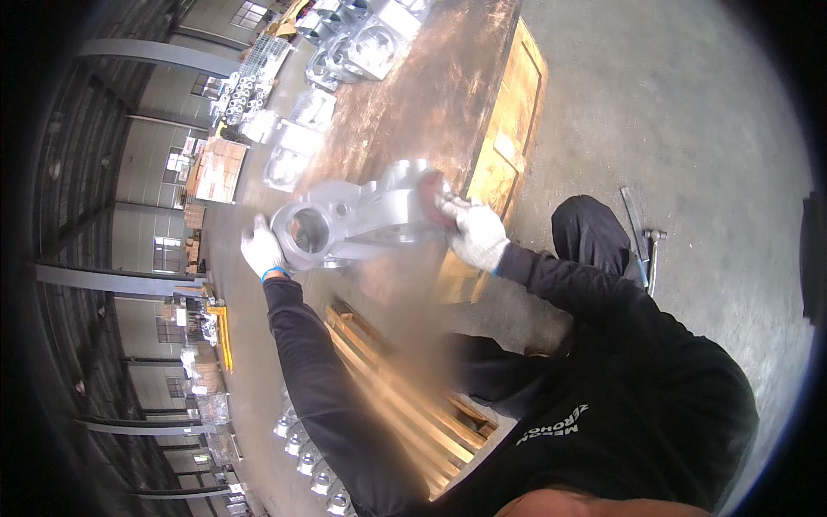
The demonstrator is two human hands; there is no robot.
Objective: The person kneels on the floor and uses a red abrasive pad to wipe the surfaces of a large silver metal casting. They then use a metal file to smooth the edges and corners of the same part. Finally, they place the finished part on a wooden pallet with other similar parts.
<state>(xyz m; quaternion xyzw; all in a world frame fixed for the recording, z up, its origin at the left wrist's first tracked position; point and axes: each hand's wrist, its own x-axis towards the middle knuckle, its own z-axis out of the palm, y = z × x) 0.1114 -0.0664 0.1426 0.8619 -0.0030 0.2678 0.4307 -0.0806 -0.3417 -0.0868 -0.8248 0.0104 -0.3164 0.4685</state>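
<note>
Between my two white-gloved hands is a large silver metal casting (370,215), somewhat blurred. It has a wide round bore at its left end and smaller holes along its body. My left hand (263,247) is closed against the rim of the ring end, with its fingers partly hidden. At the other end, my right hand (478,231) grips the casting beside a dark red patch (433,196); I cannot tell if that is paint or a separate piece. The part is held over the near end of a brown, worn worktop (422,112).
More silver castings (366,50) stand along the worktop's far left side. A wooden pallet (413,405) lies below my arms, with several castings (314,474) left of it. Long metal tools (636,224) lie on the floor at right. A yellow pallet truck (224,336) stands farther left.
</note>
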